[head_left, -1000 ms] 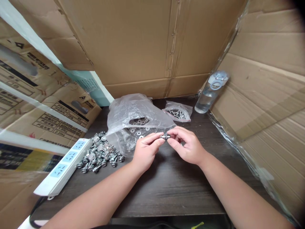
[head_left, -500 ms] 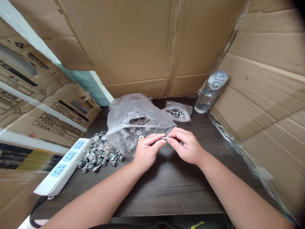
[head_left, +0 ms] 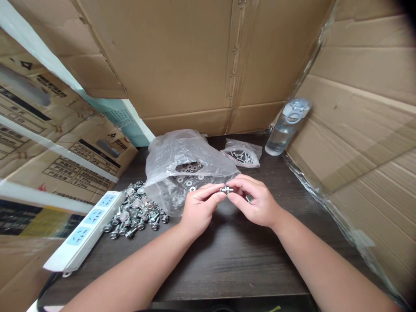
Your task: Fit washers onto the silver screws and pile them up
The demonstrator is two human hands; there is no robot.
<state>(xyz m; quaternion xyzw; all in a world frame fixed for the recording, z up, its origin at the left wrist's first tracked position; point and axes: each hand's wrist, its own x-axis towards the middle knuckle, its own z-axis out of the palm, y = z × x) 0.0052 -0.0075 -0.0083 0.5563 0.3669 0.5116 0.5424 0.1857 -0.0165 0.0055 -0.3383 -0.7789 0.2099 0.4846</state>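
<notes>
A small metal bolt (head_left: 229, 190) with a nut or washer on its shank lies level between my two hands, above the dark table. My left hand (head_left: 200, 209) pinches its left end between thumb and fingers. From the right, the thumb and forefinger of my right hand (head_left: 256, 201) close round the nut or washer at mid-shank. Another bit of metal (head_left: 248, 198), perhaps a second bolt, is tucked under the curled fingers of that hand; most of it is hidden. Just behind my hands lies a clear plastic bag (head_left: 182, 149) with several washers and nuts showing at its opening.
A heap of flanged bolts (head_left: 138, 212) lies on the table (head_left: 234, 268) at left, against a white power strip (head_left: 84, 232). Farther back are a small zip bag (head_left: 243, 154) of screws and a water bottle (head_left: 286, 128). Cardboard walls (head_left: 188, 60) enclose the table.
My right thumb and forefinger have shifted slightly on the bolt, and more of its shank shows between my hands. The view has tilted a little; the bags and bolt heap lie as before.
</notes>
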